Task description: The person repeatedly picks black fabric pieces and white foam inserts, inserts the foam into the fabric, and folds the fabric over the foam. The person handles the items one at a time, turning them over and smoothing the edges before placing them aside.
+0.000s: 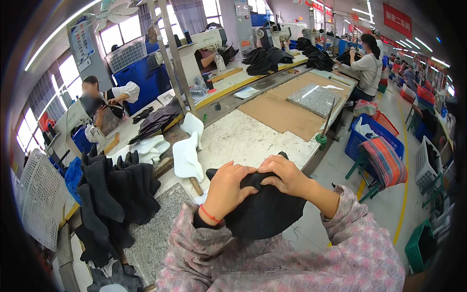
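Observation:
Both of my hands pinch the upper edge of a black shoe upper (265,214), which hangs down in front of my body. My left hand (225,191) closes thumb against fingers on its edge. Close beside it, my right hand (287,176) grips the same edge, thumbs nearly meeting. The upper's lower part spreads loosely. Just beyond my hands, white foot-shaped pieces (188,159) lie on the worktable (221,141), beside a wooden handle (196,186). A thick row of black uppers (121,190) stands to the left, near a speckled stone slab (158,233).
Brown cardboard (272,114) and another stone slab (311,100) cover the table's far part. A green-based spindle (321,139) stands at its right edge. On the right are a blue crate (352,146) and a stool with a plaid cushion (385,158). Co-workers sit at sewing machines beyond.

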A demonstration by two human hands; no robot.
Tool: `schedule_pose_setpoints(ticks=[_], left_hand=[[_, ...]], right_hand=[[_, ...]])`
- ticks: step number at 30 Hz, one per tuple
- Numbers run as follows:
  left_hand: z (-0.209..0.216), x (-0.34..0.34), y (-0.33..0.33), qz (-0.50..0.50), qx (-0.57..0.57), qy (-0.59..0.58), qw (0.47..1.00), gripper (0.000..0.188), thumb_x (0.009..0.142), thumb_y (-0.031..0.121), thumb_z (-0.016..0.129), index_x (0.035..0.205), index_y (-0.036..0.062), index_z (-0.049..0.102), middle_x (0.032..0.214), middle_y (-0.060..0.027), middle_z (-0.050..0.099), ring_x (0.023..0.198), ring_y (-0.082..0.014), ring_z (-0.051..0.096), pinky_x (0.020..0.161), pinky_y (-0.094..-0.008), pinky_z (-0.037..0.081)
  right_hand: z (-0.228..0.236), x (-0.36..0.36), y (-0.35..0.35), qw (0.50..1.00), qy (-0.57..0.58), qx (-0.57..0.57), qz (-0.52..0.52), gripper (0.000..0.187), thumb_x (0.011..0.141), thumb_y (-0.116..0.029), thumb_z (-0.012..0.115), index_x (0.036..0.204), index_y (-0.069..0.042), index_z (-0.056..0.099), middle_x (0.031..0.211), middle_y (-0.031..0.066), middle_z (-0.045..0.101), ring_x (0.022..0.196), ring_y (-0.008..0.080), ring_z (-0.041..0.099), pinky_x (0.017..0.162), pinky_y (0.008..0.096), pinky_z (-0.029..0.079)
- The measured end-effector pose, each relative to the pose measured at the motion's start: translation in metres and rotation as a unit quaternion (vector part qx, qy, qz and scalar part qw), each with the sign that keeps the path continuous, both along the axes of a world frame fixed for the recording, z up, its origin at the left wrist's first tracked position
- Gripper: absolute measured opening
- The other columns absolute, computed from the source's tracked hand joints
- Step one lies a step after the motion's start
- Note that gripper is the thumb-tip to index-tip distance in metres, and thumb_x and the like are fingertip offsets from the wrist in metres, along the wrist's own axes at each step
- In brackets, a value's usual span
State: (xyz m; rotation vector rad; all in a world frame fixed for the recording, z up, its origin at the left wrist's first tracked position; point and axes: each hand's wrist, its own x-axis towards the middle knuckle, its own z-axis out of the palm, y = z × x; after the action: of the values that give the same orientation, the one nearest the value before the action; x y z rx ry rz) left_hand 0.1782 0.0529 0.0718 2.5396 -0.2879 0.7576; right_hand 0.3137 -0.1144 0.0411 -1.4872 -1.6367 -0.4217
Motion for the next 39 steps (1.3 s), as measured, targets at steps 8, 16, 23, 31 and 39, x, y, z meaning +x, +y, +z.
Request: schedule_pose_setpoints(ticks=[8,16,23,31,39], left_hand=[[0.007,0.010,-0.010,-0.003,-0.005,-0.032,0.999,0.038,0.057,0.013,0.080,0.092,0.0053,0.069,0.083,-0.0136,0.066,0.083,-0.0330,0.062,0.079,-0.0390,0.048],[0.009,0.025,-0.005,0.019,0.099,0.022,0.995,0.028,0.059,0.018,0.078,0.084,0.0092,0.070,0.073,-0.0104,0.068,0.079,-0.0259,0.066,0.093,-0.0375,0.043],[0.001,0.008,0.008,-0.018,-0.102,-0.094,0.990,0.048,0.056,0.013,0.081,0.101,0.0042,0.066,0.094,-0.0156,0.065,0.095,-0.0327,0.060,0.083,-0.0385,0.050],[-0.075,-0.059,0.069,0.100,-0.418,0.021,0.903,0.043,0.077,0.010,0.073,0.118,0.0013,0.063,0.113,-0.0143,0.067,0.100,-0.0205,0.065,0.088,-0.0306,0.049],[-0.084,-0.029,0.048,0.011,-0.443,-0.033,0.896,0.057,0.067,0.004,0.080,0.120,-0.0015,0.060,0.103,-0.0140,0.069,0.097,-0.0212,0.067,0.086,-0.0285,0.052]], right_hand=[[0.010,0.002,-0.009,0.999,0.024,-0.025,-0.005,0.032,0.072,-0.012,0.075,0.099,-0.005,0.059,0.092,0.0110,0.062,0.089,0.0312,0.059,0.079,0.0391,0.046],[0.011,-0.011,-0.018,0.991,-0.059,-0.083,-0.088,0.035,0.076,-0.019,0.073,0.104,-0.004,0.057,0.095,0.0130,0.061,0.093,0.0331,0.058,0.082,0.0407,0.044],[0.034,-0.021,-0.013,0.975,-0.120,-0.151,-0.108,0.035,0.075,-0.014,0.072,0.105,-0.005,0.057,0.088,0.0110,0.058,0.085,0.0298,0.057,0.076,0.0385,0.040],[0.028,-0.007,-0.008,0.979,-0.036,-0.190,-0.063,0.036,0.073,-0.010,0.073,0.106,-0.005,0.059,0.088,0.0123,0.060,0.085,0.0319,0.056,0.077,0.0359,0.040],[0.030,-0.013,-0.005,0.976,-0.007,-0.204,-0.074,0.033,0.075,-0.011,0.073,0.104,-0.005,0.060,0.086,0.0095,0.059,0.081,0.0284,0.057,0.075,0.0350,0.039]])
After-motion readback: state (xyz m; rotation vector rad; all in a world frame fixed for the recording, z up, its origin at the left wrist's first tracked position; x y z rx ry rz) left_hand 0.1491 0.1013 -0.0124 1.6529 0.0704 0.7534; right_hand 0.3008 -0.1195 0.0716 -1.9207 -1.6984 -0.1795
